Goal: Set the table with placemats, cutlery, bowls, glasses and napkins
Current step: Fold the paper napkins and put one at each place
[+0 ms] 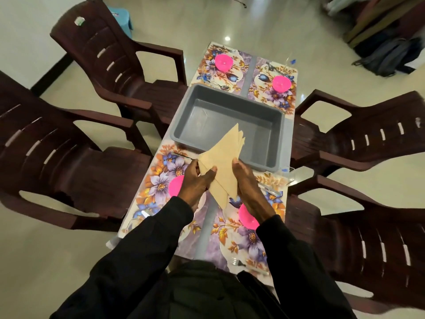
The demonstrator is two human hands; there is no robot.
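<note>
Two grips pinch the fanned napkins (224,157), left hand (197,181) and right hand (247,179); peeling one off, I may drag several loose onto the tabletop (207,229).

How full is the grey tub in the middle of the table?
Empty, as far as shows: the grey tub has a bare floor, though the held napkins hide part of it.

I log a glossy cream floor (253,24) with one light glare (227,38). Four dark brown plastic chairs: two left (110,65) (46,146) of the bench (208,226), two right (368,139) (368,238). White wall (23,31) far left. A blue stool (119,14) and a grey backpack (388,57) are on the floor beyond.
</note>
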